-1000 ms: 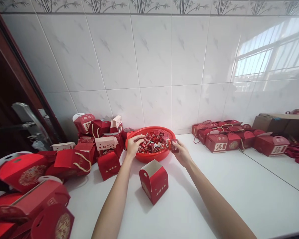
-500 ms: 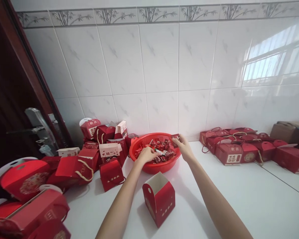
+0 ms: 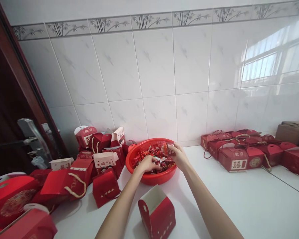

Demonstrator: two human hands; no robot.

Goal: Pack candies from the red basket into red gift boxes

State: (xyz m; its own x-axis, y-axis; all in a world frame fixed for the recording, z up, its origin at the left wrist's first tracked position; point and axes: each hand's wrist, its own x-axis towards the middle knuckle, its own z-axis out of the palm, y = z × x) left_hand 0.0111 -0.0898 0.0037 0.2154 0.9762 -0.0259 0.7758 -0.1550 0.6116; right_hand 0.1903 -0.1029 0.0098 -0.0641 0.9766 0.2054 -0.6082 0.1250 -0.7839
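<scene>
A red plastic basket (image 3: 155,181) full of wrapped candies (image 3: 149,151) stands on the white tabletop against the wall. Over its middle, my left hand (image 3: 149,163) rests on the candies with its fingers a little apart. My right hand (image 3: 180,156) is at the basket's right rim, its thumb and fingers pinching a dark red candy packet (image 3: 169,150). In front of the basket, between my forearms, an open-topped red gift box (image 3: 161,217) stands upright. From this angle only its pale inner walls show; its bottom is hidden.
Several red gift boxes (image 3: 106,189), some with rope handles, crowd the left side. Closed red boxes (image 3: 235,159) stand in rows at the right, before a brown cardboard box (image 3: 291,132). A dark door (image 3: 12,99) with a metal handle (image 3: 35,132) borders the left.
My right hand has brought the packet inward from the basket's right rim, over the candies. My left hand stays among the candies, its fingers lower. The view has shifted slightly.
</scene>
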